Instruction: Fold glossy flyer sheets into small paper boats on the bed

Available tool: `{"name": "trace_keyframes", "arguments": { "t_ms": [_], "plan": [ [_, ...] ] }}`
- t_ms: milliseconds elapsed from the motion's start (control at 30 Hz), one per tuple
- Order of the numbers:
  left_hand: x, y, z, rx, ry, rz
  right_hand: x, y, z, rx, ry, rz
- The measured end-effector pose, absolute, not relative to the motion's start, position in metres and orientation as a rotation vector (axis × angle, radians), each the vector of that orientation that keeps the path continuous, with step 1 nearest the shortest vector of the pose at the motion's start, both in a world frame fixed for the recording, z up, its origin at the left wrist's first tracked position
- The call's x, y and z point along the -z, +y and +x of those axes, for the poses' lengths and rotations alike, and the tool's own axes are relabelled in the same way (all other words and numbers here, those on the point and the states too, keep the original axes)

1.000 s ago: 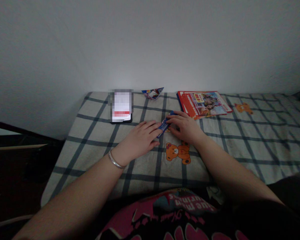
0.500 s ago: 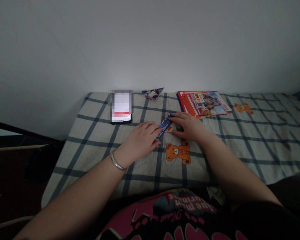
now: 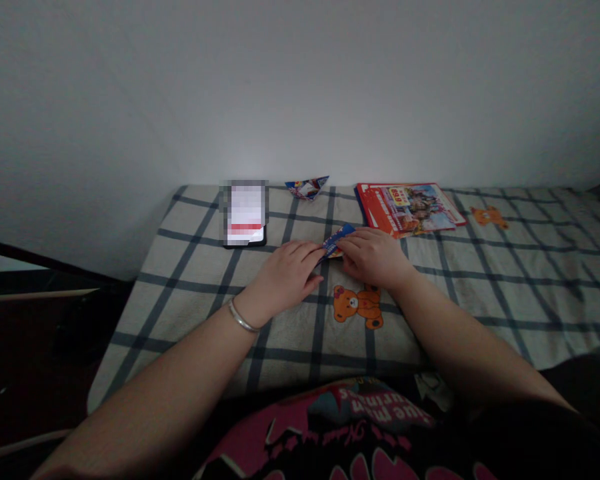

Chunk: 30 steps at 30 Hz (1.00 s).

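Between my hands lies a folded piece of printed paper, mostly blue, low on the checked cloth. My left hand, with a silver bangle at the wrist, has its fingertips on the paper's left end. My right hand is closed on the right side of the paper, fingers bent over it. Parts of the paper are hidden beneath the fingers of both hands. Further back, near the wall, stands a small folded paper shape with colourful print.
A phone with a lit, blurred screen lies at the back left. Back right is a stack of red printed leaflets. The checked cloth bears printed bears and meets a pale wall behind.
My right hand's fingers have curled in and its thumb has drawn closer to the paper. The paper's visible part has shifted and turned slightly. My left hand stays nearly where it was.
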<state>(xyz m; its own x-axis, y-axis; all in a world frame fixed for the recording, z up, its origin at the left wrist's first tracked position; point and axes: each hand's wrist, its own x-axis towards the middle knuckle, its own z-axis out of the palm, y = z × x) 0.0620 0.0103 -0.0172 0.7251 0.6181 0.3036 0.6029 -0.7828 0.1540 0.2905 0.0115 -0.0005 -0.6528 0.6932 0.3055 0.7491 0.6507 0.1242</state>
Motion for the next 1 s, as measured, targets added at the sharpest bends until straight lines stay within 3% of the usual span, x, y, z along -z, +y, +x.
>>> {"name": "trace_keyframes", "arguments": {
  "t_ms": [333, 733, 1000],
  "plan": [
    [0.016, 0.014, 0.059, -0.681, 1.158, 2.863, 0.007, 0.009, 0.289, 0.177, -2.504, -1.001],
    [0.012, 0.009, 0.059, -0.799, 1.408, 2.627, 0.007, 0.012, 0.290, 0.059, -2.137, -1.247],
    [0.012, 0.011, 0.058, -0.736, 1.085, 2.689, 0.012, 0.010, 0.282, -0.098, -2.436, -1.263]
  ]
}}
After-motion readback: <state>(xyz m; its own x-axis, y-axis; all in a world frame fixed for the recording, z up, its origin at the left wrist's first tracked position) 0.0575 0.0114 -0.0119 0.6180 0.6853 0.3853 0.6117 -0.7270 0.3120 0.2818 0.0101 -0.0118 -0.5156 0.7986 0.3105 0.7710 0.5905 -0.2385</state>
